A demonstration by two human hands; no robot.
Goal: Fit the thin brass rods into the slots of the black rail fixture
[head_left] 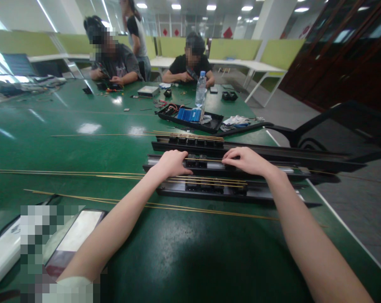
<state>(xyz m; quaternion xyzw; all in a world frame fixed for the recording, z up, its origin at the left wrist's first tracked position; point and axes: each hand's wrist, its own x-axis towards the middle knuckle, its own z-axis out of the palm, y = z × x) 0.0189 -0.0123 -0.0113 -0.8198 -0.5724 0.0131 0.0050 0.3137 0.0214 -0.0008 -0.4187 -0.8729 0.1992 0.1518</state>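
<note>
On a glossy green office table (64,155), left grip (173,163) clasps rail (207,170), right grip (249,161) pinches rod (213,160).

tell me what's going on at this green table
Someone's left hand is on the middle black rail, which holds small black blocks, while their right hand appears to pinch a thin golden rod along it. More golden rods lie along the near rail and far rail. Across the table, two seated people handle small things.

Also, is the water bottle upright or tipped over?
Upright: the water bottle stands with its blue cap at the top.
</note>
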